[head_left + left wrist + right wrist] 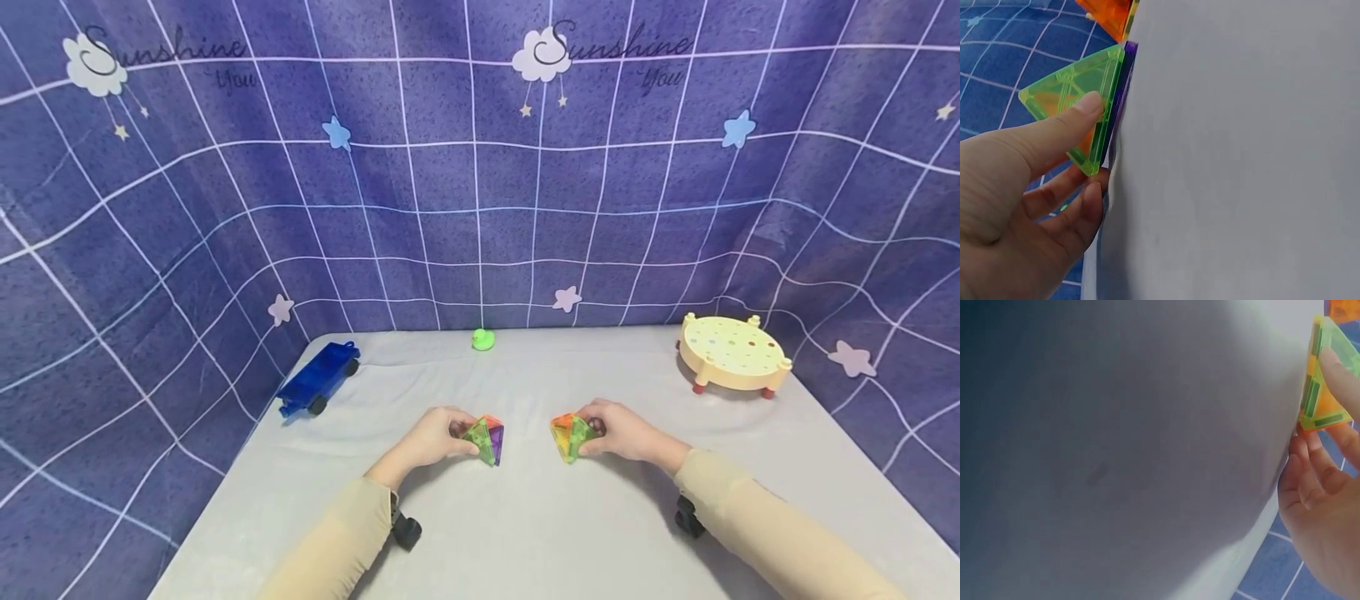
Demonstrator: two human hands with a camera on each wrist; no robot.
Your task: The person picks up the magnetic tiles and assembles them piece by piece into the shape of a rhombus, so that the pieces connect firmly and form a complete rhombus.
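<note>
Close to the table's middle, my left hand [433,437] grips a small pyramid of see-through magnetic tiles [487,440] with green, purple and orange faces. The left wrist view shows the thumb laid on its green triangle tile [1082,78], other fingers curled beneath. My right hand [626,432] pinches a second tile pyramid [567,437], with green, yellow and orange faces. In the right wrist view its green face [1314,400] is partly behind the thumb. The two pyramids stand apart, a short gap of table between them. Their undersides are hidden.
A blue toy wagon [321,377] with black wheels lies at the back left. A green toy duck [483,339] sits by the back edge. At the back right is a pale yellow round toy stand [731,354] on short legs. Patterned blue cloth [480,183] hangs behind.
</note>
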